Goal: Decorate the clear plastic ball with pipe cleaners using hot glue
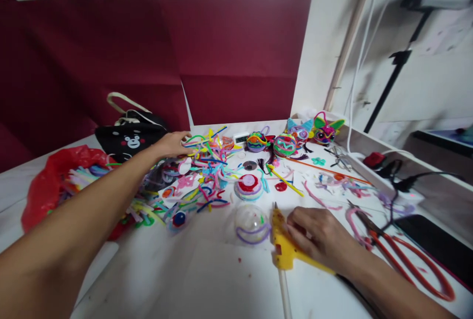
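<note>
My left hand point(173, 144) reaches to the far side of a heap of colourful pipe cleaners point(214, 154). Its fingers are apart at the heap's edge, and I see nothing held in them. By the yellow hot glue gun point(284, 252), my right hand point(314, 228) has its fingers curled against the gun's body. The gun lies on its side with a glue stick point(284, 292) sticking out of its back. Left of the nozzle sits a clear plastic dome point(253, 223) with a purple pipe cleaner curved along its lower part. Behind that is a dome with red and pink coils point(248, 186).
Several decorated balls point(285, 145) stand at the back. A red plastic bag point(55, 176) of pipe cleaners and a black bag point(129, 136) are at left. Orange-handled scissors point(402, 255), a dark phone point(436, 245) and a power strip point(402, 188) lie at right.
</note>
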`<state>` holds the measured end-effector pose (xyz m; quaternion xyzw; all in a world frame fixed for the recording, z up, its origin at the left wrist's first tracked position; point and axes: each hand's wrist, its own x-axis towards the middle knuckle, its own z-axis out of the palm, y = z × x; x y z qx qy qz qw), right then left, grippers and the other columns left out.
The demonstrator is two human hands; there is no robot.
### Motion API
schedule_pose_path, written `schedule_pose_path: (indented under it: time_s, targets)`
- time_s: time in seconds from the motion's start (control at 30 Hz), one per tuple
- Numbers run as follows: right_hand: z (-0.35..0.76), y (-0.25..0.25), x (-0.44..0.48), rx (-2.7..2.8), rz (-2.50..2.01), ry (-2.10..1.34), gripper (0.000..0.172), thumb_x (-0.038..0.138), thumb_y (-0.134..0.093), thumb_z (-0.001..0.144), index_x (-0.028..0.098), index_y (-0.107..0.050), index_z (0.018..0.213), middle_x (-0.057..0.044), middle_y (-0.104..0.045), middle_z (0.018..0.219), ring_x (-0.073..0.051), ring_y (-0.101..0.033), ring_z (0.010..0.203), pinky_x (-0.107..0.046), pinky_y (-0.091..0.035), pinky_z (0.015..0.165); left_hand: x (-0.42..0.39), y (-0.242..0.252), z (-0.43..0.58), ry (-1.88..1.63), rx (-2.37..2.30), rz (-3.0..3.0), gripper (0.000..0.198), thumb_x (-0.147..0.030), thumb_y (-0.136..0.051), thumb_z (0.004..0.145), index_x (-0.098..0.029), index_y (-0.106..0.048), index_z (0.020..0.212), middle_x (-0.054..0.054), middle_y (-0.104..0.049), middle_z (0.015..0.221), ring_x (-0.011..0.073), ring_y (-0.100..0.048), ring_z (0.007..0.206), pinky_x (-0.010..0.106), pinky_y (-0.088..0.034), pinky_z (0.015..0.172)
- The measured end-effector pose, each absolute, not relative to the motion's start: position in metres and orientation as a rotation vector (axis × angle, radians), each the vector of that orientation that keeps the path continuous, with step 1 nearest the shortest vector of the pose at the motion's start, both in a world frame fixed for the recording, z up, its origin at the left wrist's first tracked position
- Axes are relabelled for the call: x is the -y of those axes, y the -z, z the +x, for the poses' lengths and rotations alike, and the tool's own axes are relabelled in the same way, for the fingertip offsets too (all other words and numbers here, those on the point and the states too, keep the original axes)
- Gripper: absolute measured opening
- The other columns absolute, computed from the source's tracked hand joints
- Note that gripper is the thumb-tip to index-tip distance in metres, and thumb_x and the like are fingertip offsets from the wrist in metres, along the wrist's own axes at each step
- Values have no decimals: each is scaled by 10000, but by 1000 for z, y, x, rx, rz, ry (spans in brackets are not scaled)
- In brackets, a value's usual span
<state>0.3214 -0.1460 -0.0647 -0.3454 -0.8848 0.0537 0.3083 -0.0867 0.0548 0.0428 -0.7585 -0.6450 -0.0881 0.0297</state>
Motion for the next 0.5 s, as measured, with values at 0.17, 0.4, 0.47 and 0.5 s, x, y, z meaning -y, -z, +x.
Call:
schedule_pose_path:
  time_s: [0.17,0.4,0.47,0.5]
  targets:
    - [322,65,146,2343,-918,-152,204,210,-430,981,175,-531,807,-7,-580,688,-105,-533,569,-235,-346,547,-47,-54,-89,208,1747,-2320,524,-457,-611,682,-151,-664,1104,133,-657,1087,286,-628,963,339,-463,839]
    - [321,64,147,2340,-908,-148,229,234,-423,989,175,-532,797,-4,-584,682,-106,-540,574,-237,-339,551,-19,-59,-55,194,1433,-2431,354,-210,-392,825,-175,-703,991,69,-693,992,189,-630,915,280,-457,835]
    - [320,63,147,2341,-907,-147,227,234,-423,989,174,-536,801,-5,-586,683,-106,-542,574,-237,-339,553,-13,-49,-37,113,1335,-2515,302,-241,-440,838,-219,-721,947,32,-710,947,164,-636,889,245,-458,822]
    - [320,63,147,2341,-906,-144,223,230,-424,987,173,-537,803,-4,-587,682,-105,-541,571,-236,-339,552,-12,-42,-28,76,1298,-2536,267,-249,-471,833,-227,-727,906,29,-712,923,163,-638,874,243,-458,816]
